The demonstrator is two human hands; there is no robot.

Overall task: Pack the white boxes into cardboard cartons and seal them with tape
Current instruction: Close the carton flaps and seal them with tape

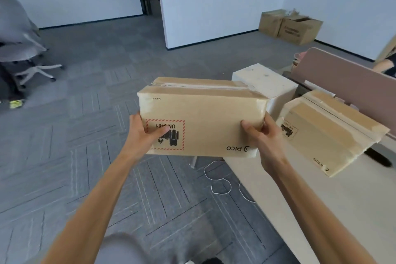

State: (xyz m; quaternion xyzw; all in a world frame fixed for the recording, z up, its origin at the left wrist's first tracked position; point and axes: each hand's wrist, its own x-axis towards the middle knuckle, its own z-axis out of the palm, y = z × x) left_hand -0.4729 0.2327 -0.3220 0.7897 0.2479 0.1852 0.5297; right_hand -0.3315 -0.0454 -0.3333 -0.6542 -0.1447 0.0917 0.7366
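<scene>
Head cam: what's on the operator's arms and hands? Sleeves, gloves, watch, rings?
Nothing on them that shows. The left hand and right hand are bare: no gloves, no rings on the fingers in view. The left forearm and right forearm are bare to the frame's bottom edge: no sleeve, watch or band. A blurred grey garment shows at the bottom edge; which piece is unclear.

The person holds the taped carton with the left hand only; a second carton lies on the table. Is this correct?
No: both hands hold the taped carton, left hand and right hand at its ends, as the head view shows. The rest is right.
</scene>
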